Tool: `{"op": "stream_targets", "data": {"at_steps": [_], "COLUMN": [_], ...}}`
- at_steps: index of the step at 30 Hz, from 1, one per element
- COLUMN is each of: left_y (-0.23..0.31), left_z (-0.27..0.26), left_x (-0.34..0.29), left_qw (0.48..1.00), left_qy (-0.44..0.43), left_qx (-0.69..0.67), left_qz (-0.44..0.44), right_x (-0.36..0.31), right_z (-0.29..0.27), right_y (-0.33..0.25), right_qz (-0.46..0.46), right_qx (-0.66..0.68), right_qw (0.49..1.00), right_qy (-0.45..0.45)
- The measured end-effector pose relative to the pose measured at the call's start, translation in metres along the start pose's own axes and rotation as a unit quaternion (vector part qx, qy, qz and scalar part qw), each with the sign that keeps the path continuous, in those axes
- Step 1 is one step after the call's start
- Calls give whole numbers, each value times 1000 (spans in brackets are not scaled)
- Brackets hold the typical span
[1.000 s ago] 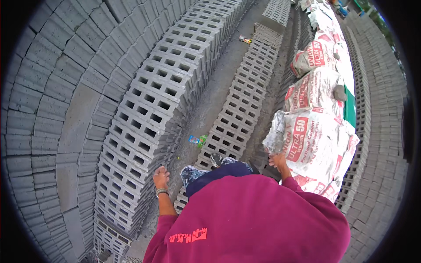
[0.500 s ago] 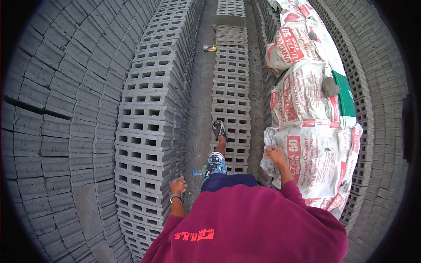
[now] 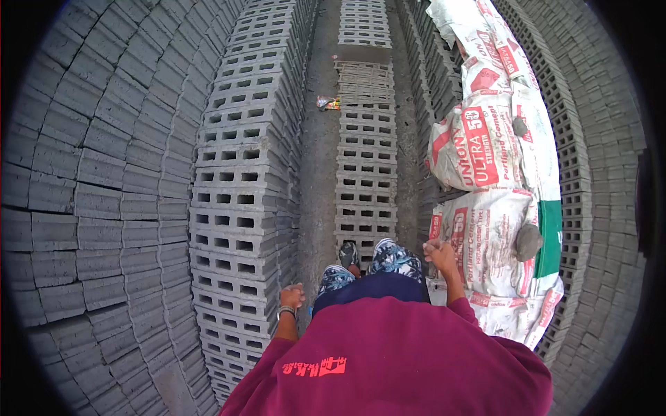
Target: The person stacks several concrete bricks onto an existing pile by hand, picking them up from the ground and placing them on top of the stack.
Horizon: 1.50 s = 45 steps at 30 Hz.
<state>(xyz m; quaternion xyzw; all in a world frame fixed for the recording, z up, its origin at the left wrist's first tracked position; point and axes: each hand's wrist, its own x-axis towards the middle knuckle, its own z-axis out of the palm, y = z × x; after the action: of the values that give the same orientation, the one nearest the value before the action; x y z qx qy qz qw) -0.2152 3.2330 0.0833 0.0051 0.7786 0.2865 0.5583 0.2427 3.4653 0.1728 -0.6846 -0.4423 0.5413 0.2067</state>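
My left hand (image 3: 292, 296) hangs beside the left stack of hollow concrete blocks (image 3: 234, 222), its fingers curled in and nothing visible in them. Bands circle that wrist. My right hand (image 3: 440, 255) is held out at the near left edge of the white and red cement bags (image 3: 496, 239), fingers bent inward, with no object showing in it. Whether it brushes the bag I cannot tell. One of my shoes (image 3: 349, 254) is on the low row of hollow blocks (image 3: 366, 184) running ahead between the stacks.
A grey lump (image 3: 528, 243) lies on the bags, beside a green strip (image 3: 549, 239). A crumpled wrapper (image 3: 328, 103) sits left of the low row, near narrow slats (image 3: 366, 83) across it. Stacked grey blocks (image 3: 104, 229) form a wall at far left; more stand at right.
I have moved forward along the low block row; bags, lump and wrapper now appear closer. Both legs show now instead of one. Both hands stay loosely curled.
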Motion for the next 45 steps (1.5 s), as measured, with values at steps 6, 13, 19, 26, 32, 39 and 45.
{"op": "stream_targets", "data": {"at_steps": [6, 13, 19, 26, 32, 39, 45], "left_y": [217, 395, 468, 582, 666, 734, 740], "left_z": [85, 161, 177, 217, 279, 445, 538], "left_x": [83, 144, 160, 233, 375, 604, 794], "left_qw": [992, 994, 998, 997, 998, 955, 933], "left_qy": [-21, 7, 47, 61, 3, -60, 48], "left_qx": [78, 20, 24, 8, 67, 252, 321], "left_qz": [99, 108, 39, 45, 22, 142, 153], "right_x": [93, 298, 460, 639, 731, 862, 956], "right_z": [-22, -42, -43, -9, 55, 150, 220], "right_y": [-61, -136, -319, -415, -417, -362, -303], "right_qz": [24, 8, -41, -53, 32, 111, 194], "right_qx": [37, -17, -24, -96, -48, 2, 177], "right_qw": [997, 1000, 999, 994, 995, 982, 957], "right_qy": [66, 21, -21, -30, -80, -150, -121]}}
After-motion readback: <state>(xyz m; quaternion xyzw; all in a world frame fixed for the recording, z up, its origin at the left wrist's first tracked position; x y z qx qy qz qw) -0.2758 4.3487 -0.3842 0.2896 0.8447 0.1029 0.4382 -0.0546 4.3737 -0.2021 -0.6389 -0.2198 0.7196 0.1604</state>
